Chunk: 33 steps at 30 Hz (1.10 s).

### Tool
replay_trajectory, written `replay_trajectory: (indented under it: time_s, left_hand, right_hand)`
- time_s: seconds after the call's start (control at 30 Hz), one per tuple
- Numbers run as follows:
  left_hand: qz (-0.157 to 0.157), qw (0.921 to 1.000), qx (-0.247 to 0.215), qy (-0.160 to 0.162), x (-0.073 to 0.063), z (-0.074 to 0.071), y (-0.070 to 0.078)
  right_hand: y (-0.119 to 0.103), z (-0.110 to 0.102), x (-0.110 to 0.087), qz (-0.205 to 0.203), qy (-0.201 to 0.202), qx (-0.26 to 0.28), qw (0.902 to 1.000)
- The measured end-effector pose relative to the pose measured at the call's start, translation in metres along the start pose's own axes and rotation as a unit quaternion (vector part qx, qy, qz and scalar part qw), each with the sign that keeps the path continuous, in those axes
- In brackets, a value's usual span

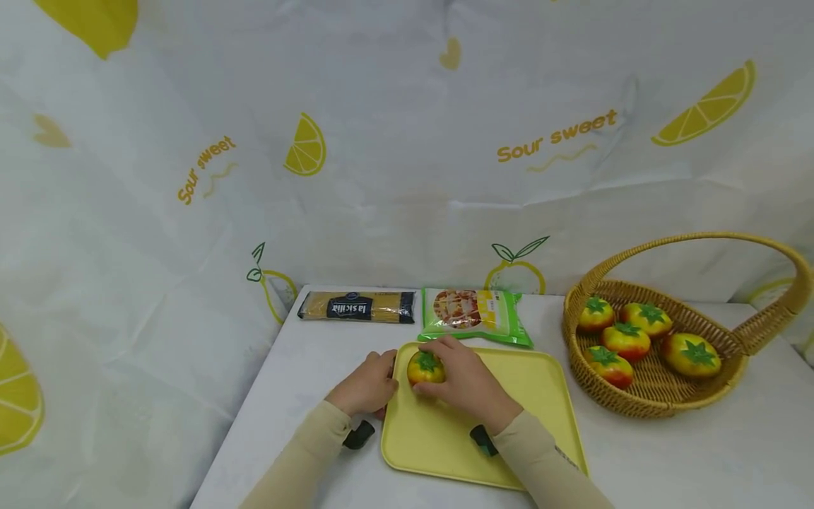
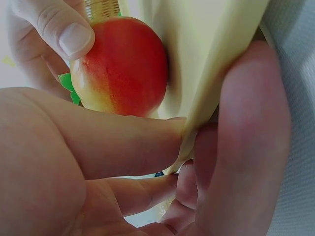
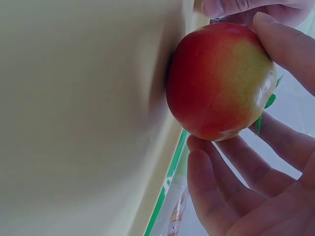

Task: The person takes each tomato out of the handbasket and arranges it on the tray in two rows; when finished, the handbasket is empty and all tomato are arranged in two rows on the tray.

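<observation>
On the yellow tray (image 1: 439, 442), near its far left corner, sits a red-and-yellow tomato (image 1: 422, 369) with a green leafy top. My right hand (image 1: 467, 378) holds this tomato between thumb and fingers, as the right wrist view also shows. My left hand (image 1: 365, 385) grips the tray's left edge; in the left wrist view the thumb (image 2: 142, 142) lies on top of the rim and a finger (image 2: 253, 132) goes underneath. The tomato's red underside is close to or touching the tray surface.
A wicker basket (image 1: 661, 406) with a tall handle stands to the right, holding several similar tomatoes (image 1: 692, 355). Behind the tray lie a pack of spaghetti (image 1: 381, 307) and a green-edged food packet (image 1: 470, 314). A lemon-print cloth (image 1: 407, 177) hangs behind the white table (image 1: 280, 396).
</observation>
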<state>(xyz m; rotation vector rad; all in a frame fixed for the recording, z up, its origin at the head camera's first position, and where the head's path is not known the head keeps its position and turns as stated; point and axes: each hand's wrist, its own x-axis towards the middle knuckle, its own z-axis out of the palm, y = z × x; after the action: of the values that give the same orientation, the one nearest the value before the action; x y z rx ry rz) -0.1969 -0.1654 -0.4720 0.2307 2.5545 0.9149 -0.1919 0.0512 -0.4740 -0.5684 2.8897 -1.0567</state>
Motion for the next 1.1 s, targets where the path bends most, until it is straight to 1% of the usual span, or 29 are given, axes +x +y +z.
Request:
replay_trajectory:
  time_s: [0.13, 0.37, 0.63, 0.77, 0.9, 1.0, 1.1]
  left_hand:
    - [0.001, 1.0, 0.001, -0.002, 0.0, -0.001, 0.001]
    - [0.013, 0.9996, 0.026, 0.002, 0.002, -0.002, 0.003]
    - [0.0, 0.9997, 0.024, 0.001, 0.005, -0.001, 0.0]
    - [-0.005, 0.9999, 0.014, -0.004, 0.006, 0.0, -0.001]
    - [-0.008, 0.9999, 0.002, -0.009, 0.003, -0.001, -0.004]
    - [-0.005, 0.9999, -0.003, -0.01, 0.002, 0.002, -0.006]
    - [-0.004, 0.9999, -0.006, -0.008, 0.003, 0.003, -0.006]
  right_hand:
    - [-0.002, -0.002, -0.001, 0.003, -0.003, 0.0, 1.0]
    - [-0.002, -0.006, -0.002, 0.014, -0.014, 0.003, 0.9998]
    - [-0.004, -0.011, -0.002, 0.007, -0.021, -0.01, 0.9997]
    - [-0.01, -0.025, -0.01, 0.016, -0.012, -0.004, 0.9998]
    - [-0.009, -0.046, -0.026, 0.019, -0.001, -0.003, 0.9998]
    - [0.004, -0.067, -0.046, 0.012, 0.011, -0.031, 0.9994]
    - [0.022, -0.096, -0.069, 0.003, 0.036, -0.072, 0.9968]
